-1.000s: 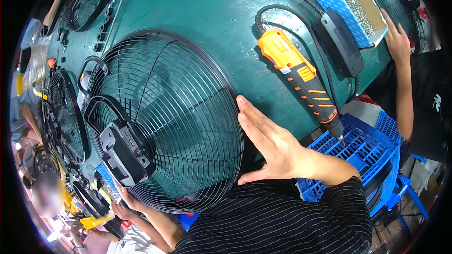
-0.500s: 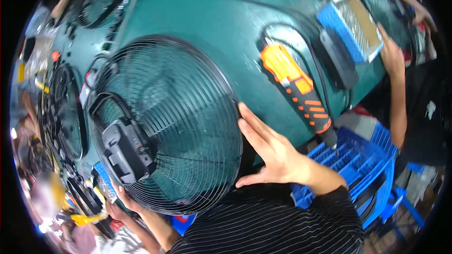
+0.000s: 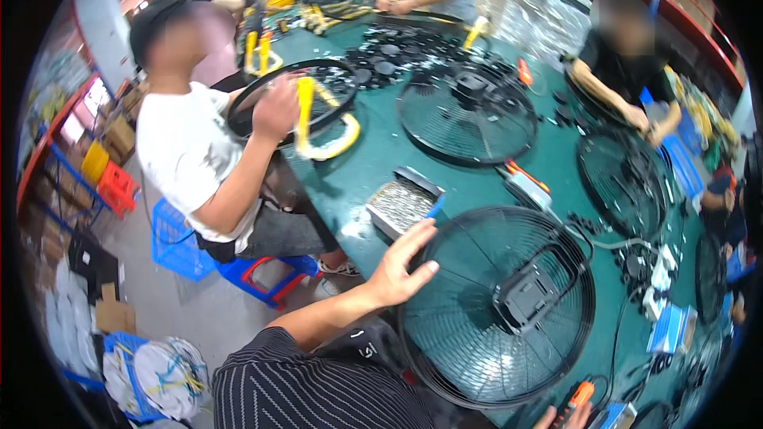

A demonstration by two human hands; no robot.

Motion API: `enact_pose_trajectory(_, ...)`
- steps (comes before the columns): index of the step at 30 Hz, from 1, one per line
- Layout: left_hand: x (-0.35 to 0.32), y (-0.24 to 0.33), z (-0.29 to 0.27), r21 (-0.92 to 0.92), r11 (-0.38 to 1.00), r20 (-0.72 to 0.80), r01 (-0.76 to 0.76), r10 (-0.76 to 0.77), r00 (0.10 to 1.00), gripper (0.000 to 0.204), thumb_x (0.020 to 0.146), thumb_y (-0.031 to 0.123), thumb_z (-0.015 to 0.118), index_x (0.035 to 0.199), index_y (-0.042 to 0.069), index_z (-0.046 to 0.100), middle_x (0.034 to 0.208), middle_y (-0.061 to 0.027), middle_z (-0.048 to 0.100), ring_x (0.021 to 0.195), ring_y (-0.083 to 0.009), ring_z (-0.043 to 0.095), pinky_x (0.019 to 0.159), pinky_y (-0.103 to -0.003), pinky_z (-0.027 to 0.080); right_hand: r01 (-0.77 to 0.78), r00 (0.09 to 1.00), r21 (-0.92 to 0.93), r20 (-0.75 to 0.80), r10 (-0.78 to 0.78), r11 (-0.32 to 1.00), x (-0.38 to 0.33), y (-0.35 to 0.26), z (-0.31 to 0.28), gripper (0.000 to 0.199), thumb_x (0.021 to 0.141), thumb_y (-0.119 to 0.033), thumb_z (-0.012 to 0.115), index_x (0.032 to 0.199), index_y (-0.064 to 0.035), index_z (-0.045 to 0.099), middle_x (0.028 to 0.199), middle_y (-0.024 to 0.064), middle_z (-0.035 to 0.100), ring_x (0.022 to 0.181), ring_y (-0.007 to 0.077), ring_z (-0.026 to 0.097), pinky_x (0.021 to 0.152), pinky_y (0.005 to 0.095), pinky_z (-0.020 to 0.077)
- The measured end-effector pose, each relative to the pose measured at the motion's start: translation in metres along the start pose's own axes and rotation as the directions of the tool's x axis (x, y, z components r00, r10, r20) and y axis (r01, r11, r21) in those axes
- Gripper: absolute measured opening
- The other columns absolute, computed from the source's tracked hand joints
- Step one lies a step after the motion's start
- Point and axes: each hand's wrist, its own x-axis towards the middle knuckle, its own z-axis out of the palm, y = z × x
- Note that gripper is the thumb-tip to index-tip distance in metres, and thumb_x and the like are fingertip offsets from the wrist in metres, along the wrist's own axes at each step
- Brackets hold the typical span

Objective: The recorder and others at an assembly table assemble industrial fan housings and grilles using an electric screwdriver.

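A round black wire fan guard (image 3: 469, 342) lies on the green table before me, with a dark plastic motor housing (image 3: 528, 298) at its middle. My left hand (image 3: 393, 274) is at the guard's left rim, fingers spread and thumb out, holding nothing. Just beyond those fingertips stands a box of small metal screws (image 3: 404, 205). At the lower edge, my right hand (image 3: 582, 415) has its fingers round an orange and black electric screwdriver (image 3: 582, 394); the picture's edge cuts off much of this hand.
More fan guards (image 3: 469, 115) lie across the table. To the left a person in a white shirt (image 3: 187, 155) sits handling a black ring and a yellow tool. Another person (image 3: 628, 63) works at the far right. Black parts (image 3: 385, 56) cover the table's far end. A blue crate (image 3: 179, 238) stands on the floor.
The view has swung left and up. My left hand now shows spread by the guard's rim. My right hand has left the guard and closed round the electric screwdriver.
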Motion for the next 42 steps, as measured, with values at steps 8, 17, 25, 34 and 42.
enact_pose_trajectory(8,0.067,-0.024,-0.085,0.502,0.84,0.147,-0.206,0.152,0.977,0.018,0.079,0.017,0.068,0.091,0.003,0.066,0.089,-0.0114,0.066,0.085,-0.0317,0.067,0.071,-0.043,0.055,0.009,0.983,-0.358,0.173,0.057,0.934,0.021,0.026,0.002,0.027,0.084,-0.02,0.07,0.1,0.0007,0.066,0.085,0.0225,0.067,0.078,0.0416,0.063,0.07,0.0467,0.051)
enact_pose_trajectory(17,0.105,-0.058,-0.079,0.644,0.679,0.559,-0.352,-0.104,0.823,0.016,0.073,0.018,0.068,0.079,0.003,0.07,0.086,-0.0147,0.068,0.079,-0.0327,0.07,0.067,-0.045,0.055,-0.094,0.977,-0.595,0.099,0.19,0.798,-0.004,0.074,0.025,0.038,0.08,-0.026,0.073,0.094,0.0042,0.055,0.098,0.0236,0.053,0.094,0.0431,0.055,0.082,0.0482,0.0466)
enact_pose_trajectory(25,0.116,-0.064,-0.089,0.532,0.794,0.611,-0.294,-0.121,0.782,0.013,0.078,0.021,0.07,0.084,0.01,0.072,0.087,-0.0095,0.069,0.085,-0.03,0.069,0.075,-0.043,0.054,-0.24,0.908,-0.759,0.045,0.416,0.605,0.007,0.038,0.023,0.049,0.082,-0.046,0.07,0.092,0.0013,0.061,0.095,0.0203,0.06,0.083,0.0403,0.064,0.072,0.0486,0.052)
enact_pose_trajectory(34,0.11,-0.08,-0.107,0.527,0.821,0.495,-0.219,-0.088,0.864,0.015,0.079,0.022,0.069,0.087,0.01,0.073,0.09,-0.0115,0.069,0.085,-0.0314,0.069,0.074,-0.044,0.054,-0.366,0.859,-0.497,0.143,0.491,0.787,-0.016,0.083,0.008,0.042,0.085,-0.037,0.072,0.098,0.0016,0.062,0.097,0.025,0.066,0.091,0.0413,0.065,0.08,0.0464,0.0507)
enact_pose_trajectory(42,0.089,-0.07,-0.121,0.405,0.885,0.259,-0.23,0.13,0.957,0.01,0.079,0.009,0.061,0.087,0.006,0.066,0.089,-0.0115,0.063,0.083,-0.0318,0.067,0.068,-0.045,0.056,-0.574,0.65,0.626,-0.045,0.758,0.529,0.038,0.029,-0.043,0.028,0.086,-0.031,0.072,0.075,-0.0055,0.065,0.059,0.0056,0.056,0.046,0.0224,0.049,0.045,0.0352,0.0417)
